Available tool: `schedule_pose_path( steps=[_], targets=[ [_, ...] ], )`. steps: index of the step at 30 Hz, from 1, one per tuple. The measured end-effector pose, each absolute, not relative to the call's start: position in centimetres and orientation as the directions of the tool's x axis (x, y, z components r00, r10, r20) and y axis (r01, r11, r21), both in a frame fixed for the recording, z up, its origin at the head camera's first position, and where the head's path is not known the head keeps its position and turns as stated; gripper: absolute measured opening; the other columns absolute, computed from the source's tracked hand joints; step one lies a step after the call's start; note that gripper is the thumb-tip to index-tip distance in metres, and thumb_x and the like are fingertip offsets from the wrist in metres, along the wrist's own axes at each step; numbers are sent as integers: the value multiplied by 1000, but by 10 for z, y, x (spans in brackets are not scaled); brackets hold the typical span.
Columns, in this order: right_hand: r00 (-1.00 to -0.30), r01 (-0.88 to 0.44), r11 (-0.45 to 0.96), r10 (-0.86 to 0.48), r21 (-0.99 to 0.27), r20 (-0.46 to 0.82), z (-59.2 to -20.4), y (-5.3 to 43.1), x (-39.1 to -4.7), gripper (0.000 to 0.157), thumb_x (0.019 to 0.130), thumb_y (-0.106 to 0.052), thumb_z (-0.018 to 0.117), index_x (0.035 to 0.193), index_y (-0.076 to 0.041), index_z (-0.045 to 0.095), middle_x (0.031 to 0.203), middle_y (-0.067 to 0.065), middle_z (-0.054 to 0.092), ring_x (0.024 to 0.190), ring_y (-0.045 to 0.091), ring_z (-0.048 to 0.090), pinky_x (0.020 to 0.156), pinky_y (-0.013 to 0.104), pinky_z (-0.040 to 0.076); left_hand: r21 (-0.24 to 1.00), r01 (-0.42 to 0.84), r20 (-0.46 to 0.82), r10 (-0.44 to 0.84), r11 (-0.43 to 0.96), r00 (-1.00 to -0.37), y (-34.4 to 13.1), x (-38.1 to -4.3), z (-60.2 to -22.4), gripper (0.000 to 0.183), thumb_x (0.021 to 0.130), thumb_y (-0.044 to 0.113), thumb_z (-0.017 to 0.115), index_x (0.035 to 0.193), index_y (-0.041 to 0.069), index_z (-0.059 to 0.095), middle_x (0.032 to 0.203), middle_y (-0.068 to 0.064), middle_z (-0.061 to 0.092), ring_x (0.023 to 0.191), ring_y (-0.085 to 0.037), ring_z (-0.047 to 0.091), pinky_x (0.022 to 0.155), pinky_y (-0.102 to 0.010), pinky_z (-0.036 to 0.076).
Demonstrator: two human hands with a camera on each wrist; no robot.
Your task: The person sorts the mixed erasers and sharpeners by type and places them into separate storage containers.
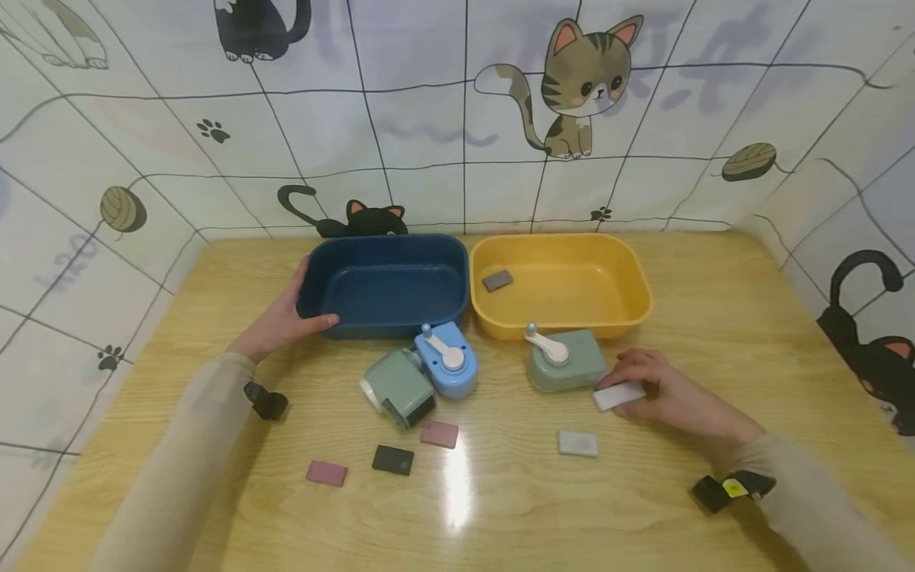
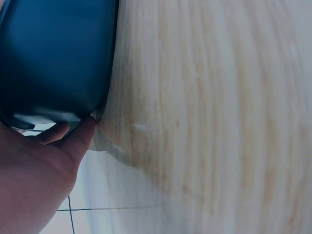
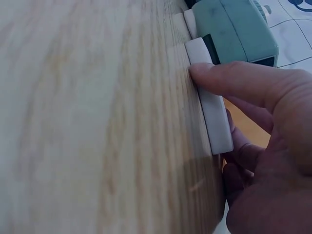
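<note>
White block (image 1: 616,395) was pinched in the right hand (image 1: 661,389), the thumb on one broad face and the fingers behind; the gap between them was no wider than the piece. Its far end sat just beside the green crank device (image 1: 581,361); whether it touched the wooden table (image 1: 515,508) could not be told.

Left hand (image 1: 280,318) was spread wide at the near left corner of the navy bin (image 1: 400,286), thumb over the rim, fingers along the outer end wall, gripping that corner. Interior of this bin showed bare.

Yellow bin (image 1: 575,290) stood close against the navy one on its right and contained one dark grey block (image 1: 497,280), toward its left side.

In front of the bins: a blue crank device (image 1: 452,361) near the navy bin's right corner, with a green-and-white device (image 1: 402,385) against its left side. Nearer the person lay a mauve block (image 1: 326,473), a black block (image 1: 392,460), a pink block (image 1: 439,434) and, farther right, a pale grey block (image 1: 577,443).
</note>
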State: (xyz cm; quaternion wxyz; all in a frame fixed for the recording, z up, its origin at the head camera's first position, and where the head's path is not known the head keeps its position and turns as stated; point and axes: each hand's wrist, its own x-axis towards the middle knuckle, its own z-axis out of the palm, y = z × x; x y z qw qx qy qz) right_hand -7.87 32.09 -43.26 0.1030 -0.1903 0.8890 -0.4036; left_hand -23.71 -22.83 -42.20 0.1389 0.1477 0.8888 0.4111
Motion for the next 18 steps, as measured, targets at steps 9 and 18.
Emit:
schedule_pose_path(
  steps=[9,18],
  targets=[
    [-900,-278,569,-436,-774,3,-431,326,-79,29,81,-14,79,109,-19,73,113,2,60,104,13,46,86,21,36,776,140,-133,377,615,-917,-229,-237,-420,113,85,37,73,153,23,-16,160,-9,-12,145,-33,-5,111,-59,7],
    [-899,-251,550,-437,-797,-19,-425,331,-80,30,82,-14,77,112,-17,72,108,-1,62,96,11,52,80,19,41,779,138,-126,369,611,-921,-229,-238,-422,114,84,38,74,154,22,-15,160,-11,-12,145,-33,-5,111,-59,6]
  ],
)
